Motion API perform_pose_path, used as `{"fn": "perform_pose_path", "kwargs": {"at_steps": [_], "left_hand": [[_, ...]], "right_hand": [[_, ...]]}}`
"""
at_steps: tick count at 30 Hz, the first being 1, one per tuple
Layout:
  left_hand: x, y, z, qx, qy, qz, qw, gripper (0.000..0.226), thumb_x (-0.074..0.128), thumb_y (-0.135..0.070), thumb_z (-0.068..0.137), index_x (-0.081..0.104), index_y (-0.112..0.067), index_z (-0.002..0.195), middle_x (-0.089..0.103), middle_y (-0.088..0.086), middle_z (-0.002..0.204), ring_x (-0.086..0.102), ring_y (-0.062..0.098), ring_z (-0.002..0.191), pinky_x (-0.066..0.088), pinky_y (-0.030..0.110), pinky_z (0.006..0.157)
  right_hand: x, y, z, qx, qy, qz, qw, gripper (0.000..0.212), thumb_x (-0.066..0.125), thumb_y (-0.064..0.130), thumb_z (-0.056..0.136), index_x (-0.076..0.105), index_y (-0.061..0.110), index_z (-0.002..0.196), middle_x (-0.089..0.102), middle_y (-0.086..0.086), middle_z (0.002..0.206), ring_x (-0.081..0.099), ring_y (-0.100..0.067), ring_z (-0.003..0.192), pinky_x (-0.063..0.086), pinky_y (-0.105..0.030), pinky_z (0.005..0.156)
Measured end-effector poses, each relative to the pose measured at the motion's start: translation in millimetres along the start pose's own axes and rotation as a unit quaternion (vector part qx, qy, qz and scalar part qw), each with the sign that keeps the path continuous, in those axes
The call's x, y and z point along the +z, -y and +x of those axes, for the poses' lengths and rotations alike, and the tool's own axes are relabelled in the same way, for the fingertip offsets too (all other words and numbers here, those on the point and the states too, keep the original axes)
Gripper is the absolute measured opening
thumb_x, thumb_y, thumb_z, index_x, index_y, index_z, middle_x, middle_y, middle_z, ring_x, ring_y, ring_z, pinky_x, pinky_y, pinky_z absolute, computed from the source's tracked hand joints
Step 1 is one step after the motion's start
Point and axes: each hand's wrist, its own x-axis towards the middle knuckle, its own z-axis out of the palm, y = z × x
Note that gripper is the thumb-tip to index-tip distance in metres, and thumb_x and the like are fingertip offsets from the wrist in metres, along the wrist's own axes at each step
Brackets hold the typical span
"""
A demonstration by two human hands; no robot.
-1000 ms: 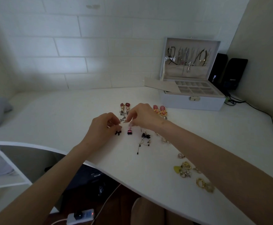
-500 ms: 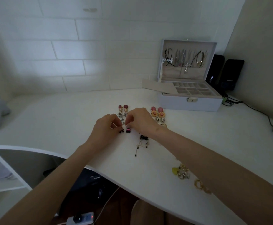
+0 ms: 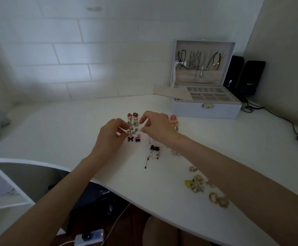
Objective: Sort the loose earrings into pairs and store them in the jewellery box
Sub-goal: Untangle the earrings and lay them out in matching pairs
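- Left hand (image 3: pixel 109 137) pinches a small grey metal earring (image 3: pixel 132 130); whether the right hand (image 3: pixel 156 126) grips anything, I cannot tell.
- Seemingly light, stiff, snag-prone: hold its body.

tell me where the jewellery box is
In the head view, the jewellery box sits open at the far right of the desk, beside two black speakers.

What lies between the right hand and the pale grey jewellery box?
Head view: pink and orange earrings by the right hand, then bare white desk.
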Motion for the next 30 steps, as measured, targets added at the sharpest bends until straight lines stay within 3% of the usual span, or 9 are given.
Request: {"fn": "perform_pose_path", "kwargs": {"at_steps": [3,7,10,12,20,26,30], "left_hand": [[-3.9,-15.3,-10.7,0.038,-0.003,0.002,0.999,0.011,0.065,-0.002,0.083,0.061,-0.011,0.089,0.062,0.001,0.094,0.057,0.002,0.077,0.041,0.005,0.064],[-0.4,-46.9,-32.0,0.106,0.029,-0.011,0.994,0.010,0.065,-0.006,0.083,0.063,-0.011,0.091,0.059,-0.008,0.090,0.057,0.003,0.080,0.043,0.007,0.066],[7.2,-69.1,-44.5,0.147,0.090,-0.028,0.985,0.008,0.066,-0.007,0.083,0.064,-0.012,0.088,0.061,-0.008,0.086,0.057,0.003,0.082,0.044,0.010,0.065],[15.8,-80.3,-48.0,0.168,0.137,-0.021,0.976,0.008,0.066,-0.009,0.083,0.064,-0.015,0.087,0.061,-0.010,0.085,0.057,0.004,0.082,0.044,0.012,0.064],[52.0,-99.8,-47.0,0.207,0.255,0.064,0.943,0.022,0.067,-0.025,0.083,0.061,-0.027,0.104,0.046,-0.021,0.095,0.045,-0.011,0.082,0.035,0.006,0.068],[65.6,-103.0,-46.9,0.210,0.237,0.067,0.946,0.009,0.067,-0.029,0.083,0.064,-0.027,0.091,0.049,-0.019,0.087,0.047,-0.006,0.081,0.041,0.014,0.069],[70.4,-103.9,-43.8,0.196,0.229,0.061,0.952,0.007,0.067,-0.027,0.082,0.061,-0.025,0.085,0.050,-0.019,0.083,0.048,-0.001,0.080,0.044,0.021,0.069]], "right_hand": [[-19.1,-5.1,-16.0,0.004,-0.009,0.032,0.999,0.011,0.065,0.015,0.085,0.063,0.015,0.095,0.065,0.000,0.084,0.058,-0.006,0.071,0.045,-0.018,0.066],[-40.3,-15.2,-46.1,-0.002,-0.015,0.056,0.998,0.007,0.066,0.017,0.084,0.064,0.019,0.091,0.067,0.000,0.084,0.061,-0.010,0.076,0.050,-0.025,0.071],[-51.9,-28.0,-69.5,-0.007,-0.019,0.066,0.998,0.008,0.066,0.019,0.084,0.064,0.022,0.091,0.066,0.004,0.082,0.057,-0.001,0.076,0.045,-0.015,0.073],[-59.6,-37.7,-83.2,-0.006,-0.019,0.058,0.998,0.009,0.066,0.019,0.083,0.065,0.024,0.091,0.065,0.007,0.081,0.054,0.002,0.069,0.042,-0.008,0.066],[-89.8,-74.0,-115.2,0.000,-0.043,0.076,0.996,0.008,0.069,0.016,0.082,0.069,0.023,0.083,0.066,0.011,0.076,0.049,0.000,0.058,0.039,-0.007,0.057],[-93.3,-91.5,-121.9,0.007,-0.043,0.097,0.994,0.011,0.068,0.010,0.082,0.070,0.021,0.082,0.068,0.011,0.075,0.049,0.001,0.056,0.037,-0.007,0.056],[-94.3,-98.2,-123.4,0.015,-0.042,0.106,0.993,0.013,0.063,0.008,0.085,0.070,0.019,0.086,0.067,0.011,0.073,0.059,0.002,0.063,0.045,-0.009,0.062]]}}
